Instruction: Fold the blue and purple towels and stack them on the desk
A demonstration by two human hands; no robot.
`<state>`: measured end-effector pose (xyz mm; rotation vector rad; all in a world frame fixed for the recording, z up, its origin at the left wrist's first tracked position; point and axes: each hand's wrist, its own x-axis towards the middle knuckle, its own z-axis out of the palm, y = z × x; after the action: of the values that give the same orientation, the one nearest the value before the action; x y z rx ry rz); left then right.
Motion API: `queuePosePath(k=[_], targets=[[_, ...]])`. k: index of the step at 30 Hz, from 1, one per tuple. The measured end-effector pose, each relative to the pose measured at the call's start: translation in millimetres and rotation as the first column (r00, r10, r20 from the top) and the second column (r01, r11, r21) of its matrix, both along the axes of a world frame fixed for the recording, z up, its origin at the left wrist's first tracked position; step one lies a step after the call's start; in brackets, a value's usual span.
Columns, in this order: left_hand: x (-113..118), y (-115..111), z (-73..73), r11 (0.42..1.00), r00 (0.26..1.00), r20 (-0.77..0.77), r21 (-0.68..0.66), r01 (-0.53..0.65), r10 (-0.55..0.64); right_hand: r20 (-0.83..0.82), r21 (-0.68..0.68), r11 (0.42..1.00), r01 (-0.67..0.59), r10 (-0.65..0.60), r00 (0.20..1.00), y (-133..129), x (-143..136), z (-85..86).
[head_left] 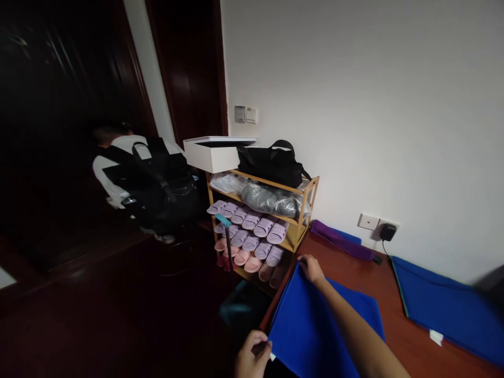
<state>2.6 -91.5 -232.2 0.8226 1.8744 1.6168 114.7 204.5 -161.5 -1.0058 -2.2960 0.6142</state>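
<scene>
A blue cloth (311, 320) lies over the left end of a reddish-brown table (368, 275). Its near left corner, by a small white tag, is pinched between the thumb and fingers of my left hand (254, 355). Farther up, my right hand (312, 269) grips the cloth's far left corner with closed fingers, the forearm reaching across the cloth. To the right lies another blue cloth (444, 310) with a green edge and a white tag.
A purple umbrella-like roll (342, 241) lies by the wall below a plugged-in adapter (387, 232). Beyond the table stands a wooden rack (291, 247) with slippers, a black bag (271, 165) and a white box (212, 158). A person with a black backpack (165, 184) bends at left.
</scene>
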Motion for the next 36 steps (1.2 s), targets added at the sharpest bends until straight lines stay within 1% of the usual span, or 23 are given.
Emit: queuePosePath(k=[3,5,8,10,13,16,19,21,23,25,30,34,36], targets=[[-11,0,23.5,0.999,0.997,0.055,-0.007,0.051,-0.051,-0.079,0.02,0.999,-0.043,0.044,0.996,-2,32,33.6],[-18,1,45.9,0.997,0.996,0.027,0.003,0.082,-0.082,-0.125,0.032,0.998,-0.05,0.054,0.991,-5,66,59.8],[-23,5,88.8,0.987,0.985,-0.09,0.058,0.152,-0.147,-0.188,0.058,0.998,-0.025,0.035,0.981,-21,130,101.0],[-21,7,121.8,0.97,0.968,-0.162,0.117,0.213,-0.193,-0.251,0.085,0.996,-0.009,0.03,0.967,-42,174,128.2],[-8,12,174.3,0.932,0.939,-0.233,0.201,0.302,-0.254,-0.352,0.156,0.988,0.018,0.039,0.935,-82,233,166.7],[13,17,226.7,0.899,0.916,-0.294,0.261,0.352,-0.273,-0.385,0.274,0.959,0.069,0.044,0.922,-121,280,199.3],[34,24,272.1,0.872,0.898,-0.355,0.314,0.376,-0.259,-0.37,0.372,0.917,0.144,0.004,0.929,-150,317,221.1],[46,31,294.4,0.858,0.888,-0.382,0.332,0.392,-0.257,-0.352,0.411,0.888,0.204,-0.052,0.935,-164,335,228.7],[55,40,308.6,0.844,0.881,-0.391,0.345,0.41,-0.268,-0.33,0.434,0.867,0.245,-0.101,0.939,-176,348,231.3],[64,50,315.5,0.829,0.874,-0.392,0.356,0.432,-0.287,-0.313,0.445,0.853,0.273,-0.137,0.94,-186,358,230.0],[78,65,316.7,0.813,0.859,-0.356,0.327,0.482,-0.367,-0.295,0.459,0.826,0.326,-0.205,0.933,-199,371,215.8],[86,64,317.3,0.804,0.855,-0.339,0.326,0.497,-0.392,-0.266,0.472,0.811,0.344,-0.241,0.933,-206,378,203.2],[91,59,319.2,0.796,0.849,-0.347,0.33,0.508,-0.398,-0.259,0.501,0.79,0.353,-0.252,0.932,-212,383,199.3]])
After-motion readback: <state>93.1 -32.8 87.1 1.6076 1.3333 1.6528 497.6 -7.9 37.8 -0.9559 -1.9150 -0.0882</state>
